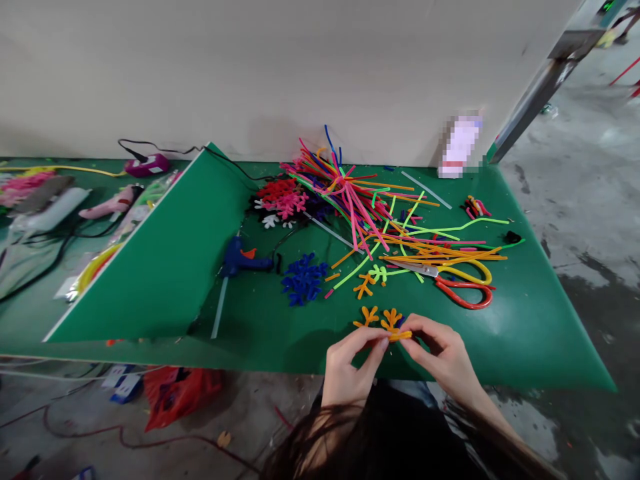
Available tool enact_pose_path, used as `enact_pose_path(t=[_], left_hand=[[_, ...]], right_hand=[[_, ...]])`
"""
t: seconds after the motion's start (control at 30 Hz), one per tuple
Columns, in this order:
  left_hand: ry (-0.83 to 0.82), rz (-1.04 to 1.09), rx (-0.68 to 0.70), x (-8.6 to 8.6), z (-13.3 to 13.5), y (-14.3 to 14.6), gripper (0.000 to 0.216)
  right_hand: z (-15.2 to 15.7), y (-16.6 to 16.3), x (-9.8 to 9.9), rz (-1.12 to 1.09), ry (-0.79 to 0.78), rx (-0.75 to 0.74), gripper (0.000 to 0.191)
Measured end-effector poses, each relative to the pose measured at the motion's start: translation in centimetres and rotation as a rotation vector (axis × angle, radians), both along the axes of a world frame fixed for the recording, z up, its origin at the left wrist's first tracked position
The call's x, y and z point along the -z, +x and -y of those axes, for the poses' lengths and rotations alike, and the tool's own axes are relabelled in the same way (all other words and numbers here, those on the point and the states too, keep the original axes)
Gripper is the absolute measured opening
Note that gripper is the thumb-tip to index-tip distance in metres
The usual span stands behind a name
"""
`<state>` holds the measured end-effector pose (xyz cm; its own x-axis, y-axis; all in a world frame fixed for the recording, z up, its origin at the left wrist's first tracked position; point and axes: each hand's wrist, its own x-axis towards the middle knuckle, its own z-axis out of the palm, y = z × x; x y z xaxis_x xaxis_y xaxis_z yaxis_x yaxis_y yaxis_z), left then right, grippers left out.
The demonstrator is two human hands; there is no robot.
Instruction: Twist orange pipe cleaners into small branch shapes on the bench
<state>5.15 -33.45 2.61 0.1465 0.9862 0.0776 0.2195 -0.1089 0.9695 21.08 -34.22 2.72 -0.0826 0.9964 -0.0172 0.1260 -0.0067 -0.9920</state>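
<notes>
Between my fingertips is a short orange pipe cleaner piece (399,336), folded or doubled. My left hand (353,360) pinches its left end, and my right hand (443,350) pinches its right end. Just beyond my fingers lie two orange branched pipe cleaner shapes (369,316), the right one partly behind my hands. Farther up are another orange branch (365,287) and a light green one (379,273). A pile of blue branched shapes (303,279) sits to the left. Scissors (463,280) with red and yellow handles lie to the right, beside long orange pipe cleaners (445,250).
A blue glue gun (243,259) rests left of the blue pile, near a slanted green divider panel (145,267). Behind are a heap of coloured pipe cleaners (345,190) and pink branched shapes (290,200). A blurred-out phone-like object (457,147) leans on the wall.
</notes>
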Motion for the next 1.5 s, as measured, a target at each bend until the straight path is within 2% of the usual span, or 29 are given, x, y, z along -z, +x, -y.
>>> enact_pose_path(t=[0.2, 0.37, 0.57, 0.67, 0.77, 0.93, 1.17, 1.4, 1.5], left_hand=[[0.14, -0.032, 0.04, -0.2, -0.2, 0.0, 0.011], [0.148, -0.047, -0.001, -0.4, -0.1, 0.5, 0.01], [0.169, -0.09, 0.029, -0.1, -0.4, 0.4, 0.011], [0.22, -0.155, 0.045, 0.3, -0.3, 0.2, 0.01], [0.292, -0.307, 0.064, 0.4, -0.3, 0.1, 0.009], [0.42, -0.573, 0.164, -0.2, -0.4, 0.3, 0.011], [0.537, -0.659, 0.212, -0.3, -0.2, 0.5, 0.014], [0.577, -0.695, 0.231, -0.4, -0.4, 0.5, 0.013], [0.6, -0.689, 0.221, -0.5, -0.2, 0.7, 0.012]], right_hand=[[0.2, -0.3, -0.2, 0.024, 0.071, 0.06, 0.011], [0.0, -0.6, 0.0, 0.021, 0.086, 0.083, 0.01], [-0.1, -0.6, 0.1, 0.017, 0.082, 0.084, 0.008], [-0.1, -0.5, 0.2, 0.045, 0.079, 0.076, 0.01], [0.0, -0.4, 0.4, 0.1, 0.103, 0.047, 0.008], [0.0, -0.5, 1.1, 0.217, 0.15, 0.01, 0.012], [0.3, -0.1, 1.4, 0.194, 0.19, -0.035, 0.01], [0.3, 0.1, 1.0, 0.152, 0.278, 0.001, 0.013], [0.3, -0.1, 0.9, 0.165, 0.263, 0.021, 0.013]])
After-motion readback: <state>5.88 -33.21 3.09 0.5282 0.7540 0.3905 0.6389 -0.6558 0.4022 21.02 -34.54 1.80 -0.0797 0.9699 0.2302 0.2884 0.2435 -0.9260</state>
